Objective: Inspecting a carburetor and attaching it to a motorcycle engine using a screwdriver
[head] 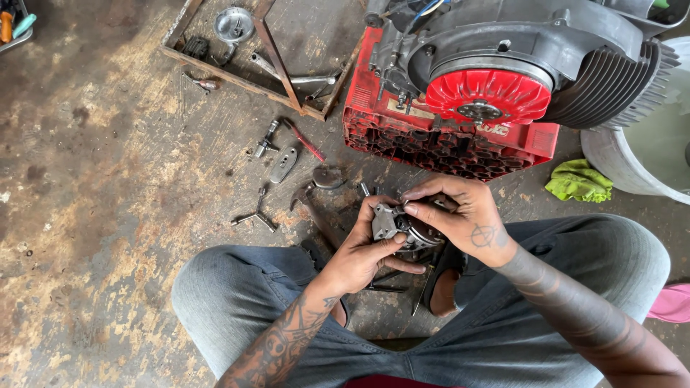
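A small grey metal engine part (394,223) with a dark round body is held between both hands above my lap. My left hand (363,251) cups it from below, thumb on its side. My right hand (460,215) grips it from above, fingertips pressing its top edge. Most of the part is hidden by my fingers. Just beyond it an engine (517,50) with a red finned wheel (489,95) rests on a red plastic crate (438,140).
On the stained concrete floor lie a three-arm wrench (254,214), a socket tool (265,139), a red-handled screwdriver (305,142), an oval plate (283,164) and pliers (309,201). A wooden frame (244,75) holds parts. A green rag (578,181) and white bucket (632,154) are right.
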